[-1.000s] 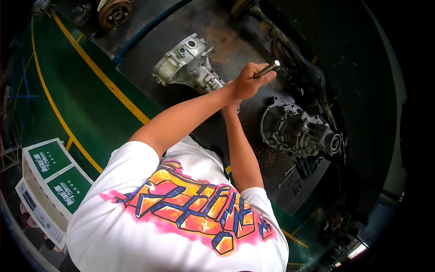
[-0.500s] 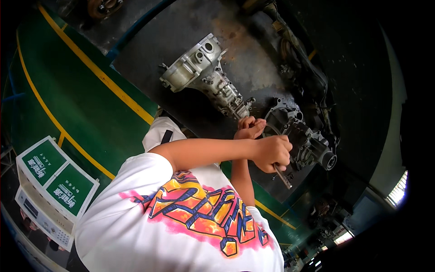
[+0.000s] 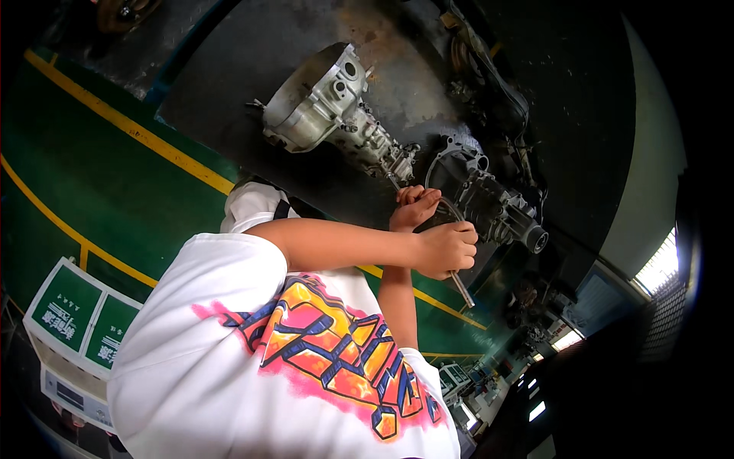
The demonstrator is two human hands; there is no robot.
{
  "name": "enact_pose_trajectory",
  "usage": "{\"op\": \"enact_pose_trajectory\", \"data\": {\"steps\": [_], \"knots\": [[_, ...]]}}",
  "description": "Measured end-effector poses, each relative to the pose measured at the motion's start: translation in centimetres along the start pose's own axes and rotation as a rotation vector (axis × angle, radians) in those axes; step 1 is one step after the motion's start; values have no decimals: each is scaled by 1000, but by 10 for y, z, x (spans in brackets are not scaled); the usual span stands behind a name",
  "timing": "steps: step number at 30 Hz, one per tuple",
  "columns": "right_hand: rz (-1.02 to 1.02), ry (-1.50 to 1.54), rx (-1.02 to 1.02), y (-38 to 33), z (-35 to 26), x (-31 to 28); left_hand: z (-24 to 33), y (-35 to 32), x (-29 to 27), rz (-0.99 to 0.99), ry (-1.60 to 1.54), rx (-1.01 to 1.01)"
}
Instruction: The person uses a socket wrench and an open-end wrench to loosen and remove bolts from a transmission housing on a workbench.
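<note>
My left arm crosses over my right forearm, and my left hand (image 3: 446,249) is closed around a metal rod (image 3: 462,291), whose end sticks out below the fist. Just beyond it, my right hand (image 3: 417,206) has curled fingers at the narrow tail of a silver gearbox housing (image 3: 313,111). What those fingers grip is hidden. This housing lies on a dark worktable (image 3: 222,99), its wide bell end away from me and to the left. Beside my hands on the right rests a second, darker gearbox (image 3: 497,203) with a curved flange rim.
Dark cables and parts (image 3: 489,69) lie along the table's far right side. A rusty round part (image 3: 126,11) is at the far left. Green floor (image 3: 99,168) with yellow lines runs on the left, near a white cabinet (image 3: 69,329) with green panels.
The silver gearbox has turned slightly, so more of its bell opening shows. Both my hands stay near its tail. The rod slants more steeply. The whole view has shifted.
</note>
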State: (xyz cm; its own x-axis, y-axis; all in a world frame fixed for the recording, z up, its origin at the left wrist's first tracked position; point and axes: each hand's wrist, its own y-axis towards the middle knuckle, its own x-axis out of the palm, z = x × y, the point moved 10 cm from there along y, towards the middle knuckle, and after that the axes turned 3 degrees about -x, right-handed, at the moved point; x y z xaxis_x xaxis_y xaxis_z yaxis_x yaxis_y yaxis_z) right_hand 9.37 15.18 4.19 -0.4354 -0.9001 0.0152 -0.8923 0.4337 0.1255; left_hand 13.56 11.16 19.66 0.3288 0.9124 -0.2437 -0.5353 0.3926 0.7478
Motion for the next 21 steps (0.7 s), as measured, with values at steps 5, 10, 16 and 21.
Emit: {"op": "enact_pose_trajectory", "data": {"steps": [5,10,16,21], "knots": [[12,-34,72,2,3,9,-9,-13,-16,56,8,-47],[-1,269,143,16,19,3,-20,-61,-60,187,-38,-197],[-92,-54,112,33,6,16,-82,-151,-87,-262,-73,-312],[-49,65,75,33,-7,21,-157,-330,-183,-204,62,-1197]]}}
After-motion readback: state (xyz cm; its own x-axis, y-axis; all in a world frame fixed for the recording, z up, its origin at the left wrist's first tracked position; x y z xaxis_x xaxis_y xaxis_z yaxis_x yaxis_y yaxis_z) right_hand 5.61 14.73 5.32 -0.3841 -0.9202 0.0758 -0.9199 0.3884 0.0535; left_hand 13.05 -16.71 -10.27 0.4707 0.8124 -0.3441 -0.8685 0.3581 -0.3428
